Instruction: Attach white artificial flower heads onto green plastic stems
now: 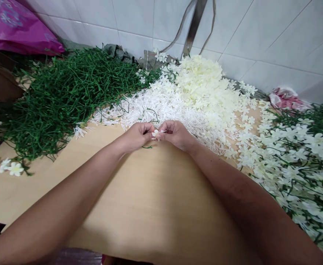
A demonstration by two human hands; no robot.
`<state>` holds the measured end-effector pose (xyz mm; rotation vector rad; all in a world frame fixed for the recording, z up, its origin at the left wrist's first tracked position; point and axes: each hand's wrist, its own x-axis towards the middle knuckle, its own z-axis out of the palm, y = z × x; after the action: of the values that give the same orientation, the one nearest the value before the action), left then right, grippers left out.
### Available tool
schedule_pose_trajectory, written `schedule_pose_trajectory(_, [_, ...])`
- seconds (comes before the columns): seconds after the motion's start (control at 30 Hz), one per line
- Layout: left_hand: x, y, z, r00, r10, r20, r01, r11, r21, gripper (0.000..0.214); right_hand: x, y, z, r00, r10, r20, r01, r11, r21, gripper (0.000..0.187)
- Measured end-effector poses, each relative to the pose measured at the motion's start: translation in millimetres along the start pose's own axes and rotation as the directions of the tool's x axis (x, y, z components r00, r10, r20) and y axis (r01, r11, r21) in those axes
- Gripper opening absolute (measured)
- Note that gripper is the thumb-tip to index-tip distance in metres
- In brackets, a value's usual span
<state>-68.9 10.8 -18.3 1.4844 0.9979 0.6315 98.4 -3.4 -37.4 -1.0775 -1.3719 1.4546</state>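
Observation:
Over the near edge of the white pile, my hands meet fingertip to fingertip. Between them is a small white artificial flower (pixel 155 133). My left hand (pixel 139 137) is closed in a pinch at the flower's left side, and a short green plastic stem (pixel 148 147) shows just below those fingers. On the other side my right hand (pixel 177 134) pinches the flower, with thin white strands showing at its fingertips. The fingers hide how the pieces join. Just beyond the hands lies a heap of thin white stamens (pixel 139 106).
A large heap of green stems (pixel 75 92) lies at left. Pale yellow petals (pixel 205 79) are piled near the tiled wall (pixel 260 33). Flowers on stems (pixel 294 165) cover the right side. Brown paper or board (pixel 150 206) lies underneath. A purple bag (pixel 20 29) stands back left.

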Motion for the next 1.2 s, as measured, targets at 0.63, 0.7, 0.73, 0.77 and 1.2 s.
schedule_pose_trajectory(0.63, [-5.8, 3.7, -6.5, 0.974, 0.063, 0.217, -0.077, 0.995, 0.056, 0.049, -2.5, -8.1, -4.7, 0.992, 0.033, 0.120, -0.058, 0.975, 0.215, 0.037])
schedule_pose_trajectory(0.7, [-5.2, 0.9, -5.5, 0.978, 0.074, 0.196, -0.092, 0.992, 0.085, 0.048, -1.8, -9.2, -5.6, 0.990, 0.033, 0.141, -0.062, 0.976, 0.207, 0.037])
schedule_pose_trajectory(0.73, [-4.6, -0.7, -4.9, 0.979, 0.085, 0.185, -0.104, 0.990, 0.100, 0.047, -1.5, -9.6, -6.1, 0.988, 0.033, 0.148, -0.062, 0.978, 0.200, 0.037])
schedule_pose_trajectory(0.77, [-4.0, -2.1, -4.2, 0.980, 0.098, 0.176, -0.120, 0.986, 0.117, 0.047, -1.1, -9.7, -6.7, 0.988, 0.033, 0.154, -0.062, 0.980, 0.190, 0.037])
schedule_pose_trajectory(1.2, [-6.7, -4.5, 6.4, 0.982, 0.125, 0.145, -0.148, 0.976, 0.163, 0.038, -1.3, -3.9, -6.4, 0.985, 0.050, 0.165, -0.063, 0.996, 0.070, 0.041])
